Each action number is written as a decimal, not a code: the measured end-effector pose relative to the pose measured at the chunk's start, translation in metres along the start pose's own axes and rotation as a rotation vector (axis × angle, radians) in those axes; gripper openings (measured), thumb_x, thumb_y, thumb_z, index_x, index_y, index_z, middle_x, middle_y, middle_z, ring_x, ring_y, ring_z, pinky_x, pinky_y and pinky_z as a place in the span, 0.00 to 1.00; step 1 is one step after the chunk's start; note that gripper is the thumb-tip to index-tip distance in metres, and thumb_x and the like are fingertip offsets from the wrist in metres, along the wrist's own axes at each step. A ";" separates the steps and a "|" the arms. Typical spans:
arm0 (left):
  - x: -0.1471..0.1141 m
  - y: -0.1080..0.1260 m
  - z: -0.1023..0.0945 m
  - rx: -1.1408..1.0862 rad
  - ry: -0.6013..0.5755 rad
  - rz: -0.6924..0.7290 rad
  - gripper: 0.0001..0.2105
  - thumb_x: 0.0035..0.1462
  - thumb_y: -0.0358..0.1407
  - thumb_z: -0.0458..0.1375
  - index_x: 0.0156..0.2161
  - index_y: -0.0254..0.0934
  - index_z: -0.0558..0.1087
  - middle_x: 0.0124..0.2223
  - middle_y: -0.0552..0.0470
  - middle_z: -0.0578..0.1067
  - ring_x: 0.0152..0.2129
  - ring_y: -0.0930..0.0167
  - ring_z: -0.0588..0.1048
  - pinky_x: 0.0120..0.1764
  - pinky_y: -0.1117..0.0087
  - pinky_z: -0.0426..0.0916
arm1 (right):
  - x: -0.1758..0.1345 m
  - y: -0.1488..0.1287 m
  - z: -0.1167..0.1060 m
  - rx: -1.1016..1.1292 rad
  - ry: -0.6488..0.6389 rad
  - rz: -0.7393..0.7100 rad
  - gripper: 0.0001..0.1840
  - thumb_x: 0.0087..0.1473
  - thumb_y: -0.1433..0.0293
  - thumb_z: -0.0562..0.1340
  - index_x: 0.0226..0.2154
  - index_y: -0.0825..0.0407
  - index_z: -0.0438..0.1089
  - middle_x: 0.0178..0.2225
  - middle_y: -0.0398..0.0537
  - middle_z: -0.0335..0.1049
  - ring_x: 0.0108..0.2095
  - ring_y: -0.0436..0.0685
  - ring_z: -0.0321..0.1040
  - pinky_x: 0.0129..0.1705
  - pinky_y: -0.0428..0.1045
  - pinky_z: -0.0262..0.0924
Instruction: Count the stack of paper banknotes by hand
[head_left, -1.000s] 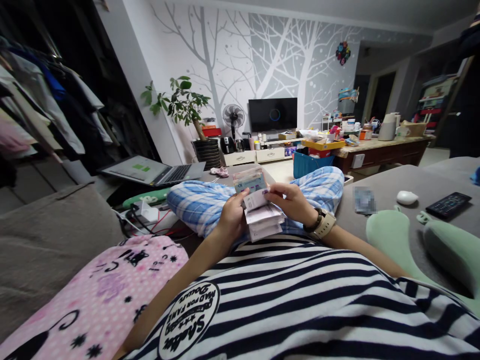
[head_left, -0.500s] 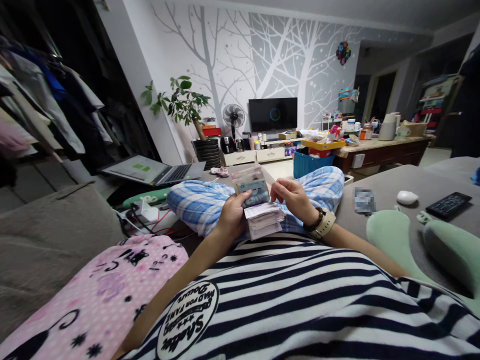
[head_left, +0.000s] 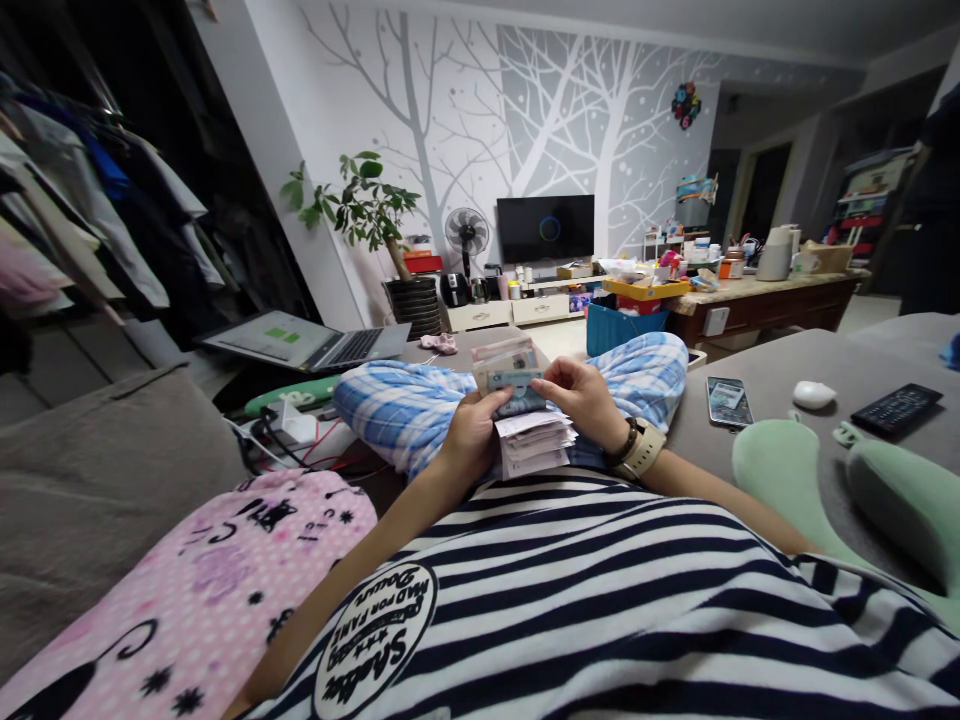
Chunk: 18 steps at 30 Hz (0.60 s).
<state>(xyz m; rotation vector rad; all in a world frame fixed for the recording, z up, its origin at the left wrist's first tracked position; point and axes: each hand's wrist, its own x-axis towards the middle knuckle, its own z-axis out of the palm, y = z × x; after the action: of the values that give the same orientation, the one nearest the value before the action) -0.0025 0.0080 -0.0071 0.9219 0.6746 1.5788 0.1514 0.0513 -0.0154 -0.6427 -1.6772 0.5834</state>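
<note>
Left grip (head_left: 469, 436) is pinching the notes (head_left: 519, 404), right grip (head_left: 583, 396) pinches their 3 o'clock edge; underside's totally hidden tho.

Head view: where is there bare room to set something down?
Free: the patch of grey sofa beyond the phone, white rounded object and remote, right of the plaid knee. Crowded: around the green cushions, and between left hand and right hand, which banknotes and pale papers fill.

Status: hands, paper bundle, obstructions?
Left hand gripping paper bundle. Right hand at its edge, fingers bent. White folds nearest the shirt. Nothing visibly in the way.
</note>
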 end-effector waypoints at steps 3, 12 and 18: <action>0.002 0.000 0.002 -0.065 0.035 -0.028 0.12 0.52 0.29 0.60 0.43 0.29 0.77 0.37 0.44 0.82 0.40 0.59 0.80 0.48 0.59 0.73 | -0.001 0.001 0.001 -0.003 0.009 -0.011 0.19 0.51 0.54 0.65 0.23 0.51 0.64 0.20 0.39 0.60 0.23 0.49 0.54 0.25 0.47 0.49; 0.007 0.004 0.006 -0.222 0.074 -0.117 0.14 0.61 0.31 0.52 0.48 0.28 0.75 0.38 0.43 0.82 0.38 0.62 0.81 0.46 0.61 0.74 | -0.004 -0.001 0.003 0.139 -0.012 -0.092 0.16 0.52 0.57 0.66 0.26 0.50 0.65 0.23 0.40 0.61 0.25 0.49 0.55 0.27 0.47 0.52; 0.006 0.004 0.007 -0.195 0.097 -0.127 0.14 0.62 0.32 0.51 0.46 0.28 0.76 0.34 0.45 0.82 0.35 0.62 0.81 0.43 0.62 0.75 | -0.005 -0.004 0.004 0.243 -0.044 -0.116 0.12 0.53 0.61 0.66 0.30 0.50 0.66 0.27 0.40 0.61 0.28 0.50 0.57 0.32 0.47 0.55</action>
<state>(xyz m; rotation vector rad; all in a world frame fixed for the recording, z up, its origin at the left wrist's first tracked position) 0.0008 0.0130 0.0008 0.6501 0.6224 1.5519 0.1477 0.0450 -0.0171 -0.3581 -1.6398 0.7083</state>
